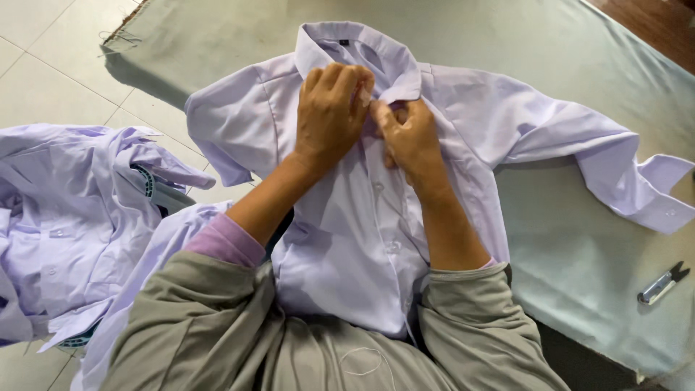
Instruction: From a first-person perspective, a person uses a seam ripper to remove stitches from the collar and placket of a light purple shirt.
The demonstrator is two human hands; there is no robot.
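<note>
Head view: green cloth (579,239) over tiled floor (51,72)

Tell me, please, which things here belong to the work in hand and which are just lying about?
In hand:
- pale lilac shirt, spread flat on the cloth-covered table
- left hand and right hand, both pinching its placket just below the collar

Lying about:
- heap of lilac shirts at the left
- small thread snips at the table's right edge

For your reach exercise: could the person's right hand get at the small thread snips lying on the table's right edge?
Probably yes: the right hand is busy at the shirt collar, but only bare cloth-covered table lies between it and the snips.
</note>
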